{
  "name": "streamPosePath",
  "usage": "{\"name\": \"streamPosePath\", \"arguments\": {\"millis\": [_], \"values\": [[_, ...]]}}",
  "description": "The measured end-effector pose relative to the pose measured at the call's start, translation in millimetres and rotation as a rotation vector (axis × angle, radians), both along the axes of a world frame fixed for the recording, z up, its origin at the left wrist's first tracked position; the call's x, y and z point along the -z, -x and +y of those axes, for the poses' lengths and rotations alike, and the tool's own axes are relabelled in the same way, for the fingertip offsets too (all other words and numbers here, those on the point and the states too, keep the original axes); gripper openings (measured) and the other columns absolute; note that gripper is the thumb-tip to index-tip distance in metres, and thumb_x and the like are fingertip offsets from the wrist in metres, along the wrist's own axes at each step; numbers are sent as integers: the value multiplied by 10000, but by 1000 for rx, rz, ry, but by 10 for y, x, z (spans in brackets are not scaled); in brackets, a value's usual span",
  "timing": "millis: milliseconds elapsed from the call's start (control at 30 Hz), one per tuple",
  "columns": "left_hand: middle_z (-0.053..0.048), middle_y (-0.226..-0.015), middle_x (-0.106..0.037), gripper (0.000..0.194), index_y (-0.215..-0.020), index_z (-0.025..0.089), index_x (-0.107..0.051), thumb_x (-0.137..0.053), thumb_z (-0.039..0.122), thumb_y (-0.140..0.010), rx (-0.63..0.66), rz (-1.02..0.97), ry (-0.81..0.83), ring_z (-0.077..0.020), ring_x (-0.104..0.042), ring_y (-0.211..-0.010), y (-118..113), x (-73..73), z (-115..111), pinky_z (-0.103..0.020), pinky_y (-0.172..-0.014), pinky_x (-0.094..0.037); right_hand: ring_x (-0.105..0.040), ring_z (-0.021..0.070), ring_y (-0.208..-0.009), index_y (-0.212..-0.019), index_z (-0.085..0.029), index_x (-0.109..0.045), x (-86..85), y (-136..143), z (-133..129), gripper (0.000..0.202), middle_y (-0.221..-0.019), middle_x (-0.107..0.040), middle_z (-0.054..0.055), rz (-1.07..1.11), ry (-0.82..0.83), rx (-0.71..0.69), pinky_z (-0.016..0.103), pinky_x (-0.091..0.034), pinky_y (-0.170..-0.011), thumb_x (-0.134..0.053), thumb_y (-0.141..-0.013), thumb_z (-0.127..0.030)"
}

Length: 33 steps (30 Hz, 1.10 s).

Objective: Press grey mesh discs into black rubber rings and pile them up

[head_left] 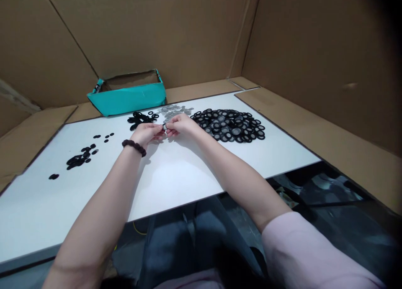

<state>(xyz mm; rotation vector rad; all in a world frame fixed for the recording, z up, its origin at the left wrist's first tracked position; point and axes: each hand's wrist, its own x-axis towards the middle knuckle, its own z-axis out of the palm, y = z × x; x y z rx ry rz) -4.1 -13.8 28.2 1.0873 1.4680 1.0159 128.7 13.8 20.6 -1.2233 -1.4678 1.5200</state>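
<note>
My left hand (pixel 147 133) and my right hand (pixel 179 126) meet above the white board, fingertips pinched together on a small disc (pixel 165 127) with a pale face and a dark edge. Just right of my right hand lies a large pile of black rings with grey centres (pixel 232 125). Behind my hands are a heap of black rings (pixel 138 119) and a spread of translucent grey discs (pixel 174 110). Farther left on the board sit several black pieces (pixel 78 158), with a few small ones scattered around them.
A teal open box (pixel 130 98) stands behind the white board (pixel 176 176). Cardboard walls (pixel 141 34) rise at the back and on the right side. The board's front edge runs above the person's lap.
</note>
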Motion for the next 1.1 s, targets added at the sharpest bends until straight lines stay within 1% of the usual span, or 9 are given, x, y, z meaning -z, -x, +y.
{"name": "streamPosePath", "arguments": {"millis": [200,300,467,533,700,800,933,1033,1100], "values": [[-35,-625,-642,63,-746,80,-638,-576,79,-759,-87,18,-136,-105,-608,-570,-39,75,34,-246,-643,-511,-576,53,-439,-654,-103,-510,-11,56,-68,259,-532,-594,6,137,142,57,151,-492,-483,-467,-905,-53],[-30,-662,-656,136,-828,83,-676,-573,106,-742,-61,104,-240,-110,-603,-589,-20,100,64,-250,-642,-506,-605,72,-473,-687,-116,-501,-57,22,-95,236,-561,-616,15,139,189,-24,176,-515,-519,-459,-914,-70],[-19,-620,-642,146,-799,109,-708,-600,145,-709,8,314,-375,-101,-559,-550,13,132,98,-234,-619,-484,-609,94,-466,-672,-125,-486,-34,-44,-35,224,-596,-640,37,39,161,-109,181,-485,-465,-519,-892,-103],[-23,-621,-643,123,-789,100,-696,-610,144,-712,10,279,-336,-98,-563,-550,14,116,87,-232,-619,-485,-596,80,-455,-665,-114,-514,11,-49,6,220,-586,-632,35,32,115,-106,154,-452,-433,-533,-884,-106],[-52,-630,-649,55,-741,75,-647,-605,109,-750,24,0,-96,-99,-607,-582,20,58,34,-237,-665,-502,-588,87,-446,-659,-121,-528,90,-29,31,192,-518,-600,20,-3,-30,-53,159,-469,-446,-566,-844,-89],[-53,-602,-639,74,-691,79,-623,-598,79,-761,35,-33,-17,-93,-601,-547,41,61,39,-234,-651,-499,-573,95,-423,-676,-137,-511,96,1,6,176,-475,-577,3,-55,-80,-25,164,-460,-433,-558,-835,-78],[-65,-636,-656,96,-684,87,-619,-591,94,-775,32,-26,12,-94,-591,-536,43,75,55,-251,-659,-509,-578,87,-439,-683,-138,-518,132,55,35,163,-499,-578,-2,-59,-98,44,161,-464,-445,-551,-836,-92],[-65,-642,-654,116,-693,88,-617,-563,108,-793,14,-10,-41,-105,-607,-571,8,100,52,-252,-666,-511,-589,76,-474,-673,-138,-528,173,79,70,165,-535,-587,-3,-50,-142,95,149,-473,-469,-562,-831,-105],[-54,-628,-643,100,-704,98,-610,-558,117,-787,-37,58,-108,-115,-610,-581,-18,137,55,-251,-645,-509,-589,74,-476,-671,-138,-522,169,75,61,179,-546,-592,2,-38,-113,92,148,-470,-463,-549,-846,-114]]}}
